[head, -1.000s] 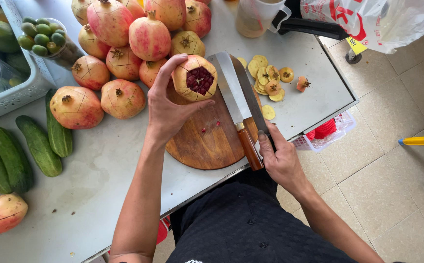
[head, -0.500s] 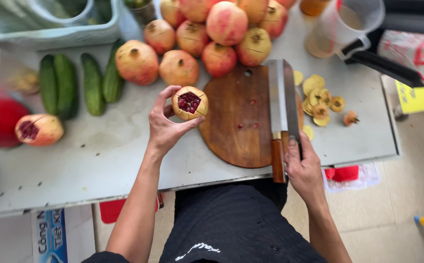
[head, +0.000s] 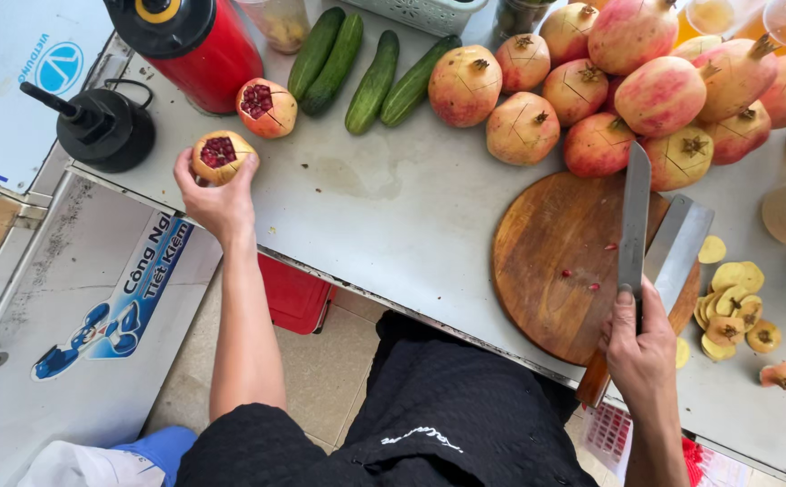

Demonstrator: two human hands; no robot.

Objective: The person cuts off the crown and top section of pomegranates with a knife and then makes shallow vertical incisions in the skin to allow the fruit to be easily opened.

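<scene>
At the far left, a black juicer base (head: 104, 131) and a red container (head: 199, 50) stand. The left hand (head: 217, 194) is clamped around a topped pomegranate (head: 220, 155), near another cut pomegranate (head: 266, 106). Cucumbers (head: 357, 68) lie beyond. At right, the right hand (head: 643, 347) grips a knife (head: 633, 221) over the round wooden board (head: 555, 261), beside a cleaver (head: 677, 248). A white-blue sign (head: 136, 289) hangs below left.
</scene>
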